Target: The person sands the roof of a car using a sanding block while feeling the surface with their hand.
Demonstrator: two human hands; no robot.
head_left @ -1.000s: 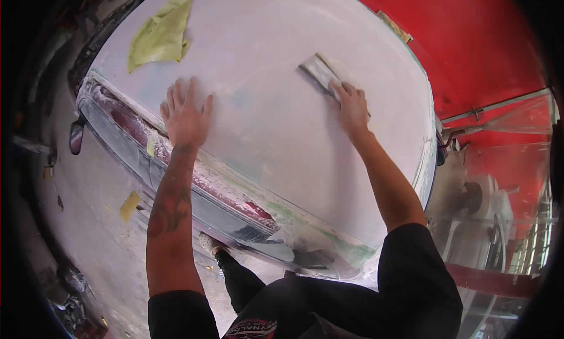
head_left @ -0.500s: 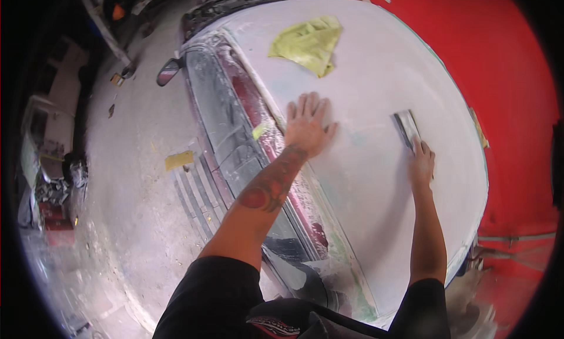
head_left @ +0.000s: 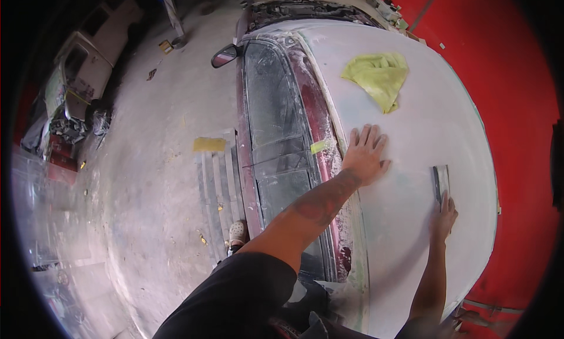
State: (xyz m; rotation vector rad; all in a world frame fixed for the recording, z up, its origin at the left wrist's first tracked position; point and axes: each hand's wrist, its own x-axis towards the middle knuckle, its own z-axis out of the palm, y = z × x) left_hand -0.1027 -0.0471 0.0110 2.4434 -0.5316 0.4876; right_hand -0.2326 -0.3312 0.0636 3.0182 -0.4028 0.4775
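A pale, primer-covered car roof (head_left: 417, 145) fills the right half, with a crumpled yellow-green cloth (head_left: 376, 75) lying on it. My left hand (head_left: 365, 151) rests on the roof below the cloth, fingers spread, near the maroon edge above the side windows. My right hand (head_left: 443, 216) grips a long, narrow grey sanding block (head_left: 441, 180) against the roof, farther right. Its lower fingers are partly hidden. A piece of pale yellow tape (head_left: 319, 146) sticks to the maroon edge left of my left hand.
A side mirror (head_left: 224, 56) juts from the car. A pale van (head_left: 88, 63) and red boxes (head_left: 61, 151) stand at left, near a post (head_left: 173, 16). Striped sheets (head_left: 214, 180) lie on the concrete floor (head_left: 141, 192) by my clogged foot. A red surface (head_left: 523, 163) borders the right.
The view has swung left, so car, cloth and hands appear farther right and more floor shows. My left hand stays spread on the roof; my right still holds the block.
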